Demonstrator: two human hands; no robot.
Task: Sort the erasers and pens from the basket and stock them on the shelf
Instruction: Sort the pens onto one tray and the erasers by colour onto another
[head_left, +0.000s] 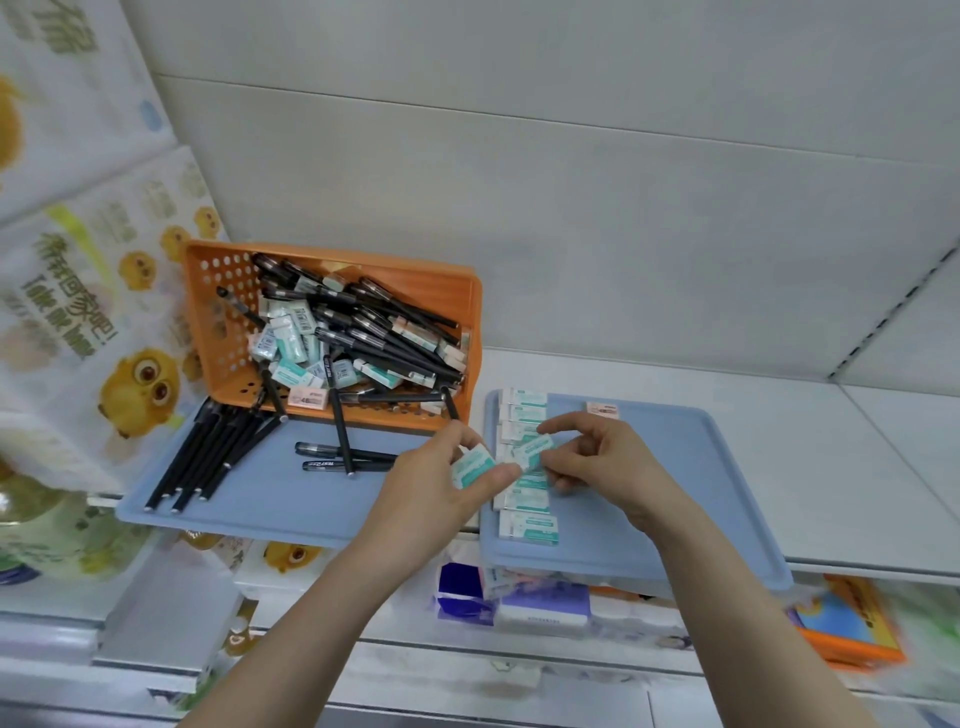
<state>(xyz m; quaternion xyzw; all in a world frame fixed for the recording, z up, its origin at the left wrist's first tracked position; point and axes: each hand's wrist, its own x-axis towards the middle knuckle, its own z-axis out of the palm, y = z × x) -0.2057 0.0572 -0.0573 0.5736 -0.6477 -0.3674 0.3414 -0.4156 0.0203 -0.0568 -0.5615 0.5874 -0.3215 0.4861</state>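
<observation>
An orange basket (208, 312) tilts on the left blue tray (270, 509), full of black pens and teal-and-white erasers. Several black pens (208, 452) lie in a row on that tray, two more (337, 457) near its middle. On the right blue tray (701, 499) a column of erasers (527, 527) lies along the left edge, and one pink eraser (602, 409) sits at the back. My left hand (441, 483) pinches one teal eraser (470, 465). My right hand (597, 462) pinches another teal eraser (530, 449) above the column.
Both trays rest on a white shelf (857, 467) with a white back wall. Printed tissue packs (78, 312) stand at the left. Below the shelf lie more packaged goods (519, 597) and an orange-edged item (852, 623).
</observation>
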